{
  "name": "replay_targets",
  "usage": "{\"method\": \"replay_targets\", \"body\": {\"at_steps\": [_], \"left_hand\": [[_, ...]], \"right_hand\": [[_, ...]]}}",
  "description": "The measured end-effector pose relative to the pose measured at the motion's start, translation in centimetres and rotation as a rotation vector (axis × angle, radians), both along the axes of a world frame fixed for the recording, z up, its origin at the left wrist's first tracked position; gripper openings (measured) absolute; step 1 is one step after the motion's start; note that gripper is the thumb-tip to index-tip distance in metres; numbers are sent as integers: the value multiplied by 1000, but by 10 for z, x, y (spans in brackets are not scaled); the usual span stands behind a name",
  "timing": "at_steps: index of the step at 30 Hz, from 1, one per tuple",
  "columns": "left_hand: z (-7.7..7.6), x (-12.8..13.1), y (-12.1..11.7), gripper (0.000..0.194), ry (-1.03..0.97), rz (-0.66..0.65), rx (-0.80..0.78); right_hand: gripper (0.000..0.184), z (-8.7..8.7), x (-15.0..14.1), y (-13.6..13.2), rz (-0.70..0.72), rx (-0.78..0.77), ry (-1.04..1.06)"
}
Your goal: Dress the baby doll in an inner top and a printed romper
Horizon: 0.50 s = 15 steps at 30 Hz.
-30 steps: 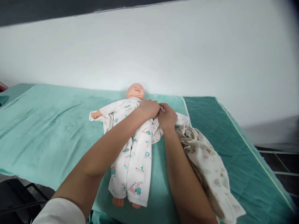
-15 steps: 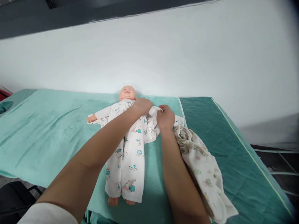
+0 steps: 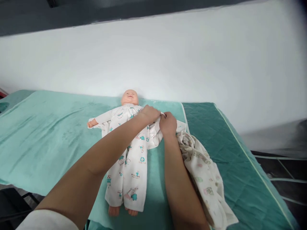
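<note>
A baby doll (image 3: 129, 97) lies on its back, dressed in a white printed romper (image 3: 134, 169), its feet poking out of the legs. The arm at picture left rests stretched out in a plain white sleeve. At picture right, my left hand (image 3: 151, 114) is closed by the doll's shoulder, its fingers around white cloth. Right beside it, my right hand (image 3: 168, 124) pinches the edge of a white sleeve (image 3: 155, 135). My hands hide the doll's other arm, and I cannot tell how far it sits in the sleeve.
Crumpled cream patterned clothing (image 3: 206, 179) lies right of my right forearm. Light green cloth (image 3: 48, 134) covers the bed, with a darker quilted cover (image 3: 240, 172) at the right. A white wall (image 3: 153, 60) rises behind. Something black (image 3: 11, 204) stands at the lower left.
My left hand has shifted right and slightly down, closer to my right hand. Both hands keep hold of the white cloth. The view has tilted slightly.
</note>
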<state>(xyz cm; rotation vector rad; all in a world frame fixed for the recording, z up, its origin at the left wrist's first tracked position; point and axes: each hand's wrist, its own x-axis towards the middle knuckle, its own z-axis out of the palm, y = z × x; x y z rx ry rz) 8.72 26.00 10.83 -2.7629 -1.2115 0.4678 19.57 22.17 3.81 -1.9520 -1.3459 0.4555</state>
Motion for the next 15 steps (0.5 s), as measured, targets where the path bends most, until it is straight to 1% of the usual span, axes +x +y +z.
{"method": "replay_targets", "body": {"at_steps": [4, 7, 10, 12, 14, 15], "left_hand": [[23, -14, -6, 38, 44, -1, 48], [35, -31, -7, 43, 68, 11, 84], [42, -48, -6, 45, 53, 33, 128], [45, -55, -6, 43, 15, 47, 144], [45, -56, -7, 41, -15, 56, 141], [44, -54, -7, 41, -24, 59, 134]], "right_hand": [[28, -2, 5, -3, -11, 83, 103], [26, -5, 9, -3, -30, 115, 166], [20, -11, 14, 0, -32, 170, 261], [16, -15, 17, 4, -3, 212, 342], [18, -16, 21, 8, 39, 262, 433], [22, -16, 23, 10, 46, 318, 510]]}}
